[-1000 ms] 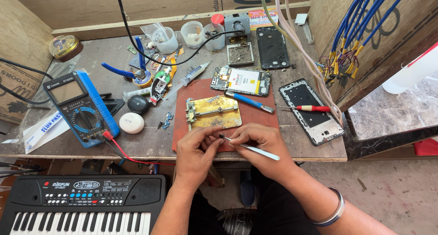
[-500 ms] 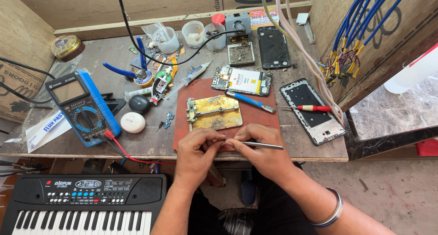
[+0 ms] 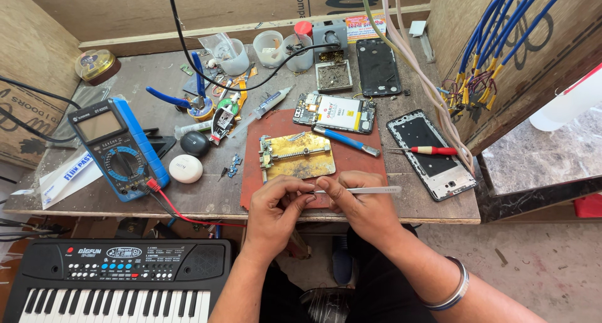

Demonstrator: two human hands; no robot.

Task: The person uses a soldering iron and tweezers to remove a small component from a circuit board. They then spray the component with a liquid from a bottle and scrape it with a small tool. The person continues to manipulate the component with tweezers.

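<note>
Both hands have drawn closer together at lower centre of frame, over the counter edge. Right hand pinches silver tweezers, now levelled out from their earlier tilt, tips meeting the left hand fingertips, which are pressed together on something too small to tell. Gold circuit-board holder lies untouched just above on the red mat; multimeter sits at left.

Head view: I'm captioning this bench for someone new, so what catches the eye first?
The two hands at the near edge: the right hand holds silver tweezers whose tip meets the left hand. Beyond them a brass-coloured board holder lies on a red mat. A blue multimeter sits left.
</note>
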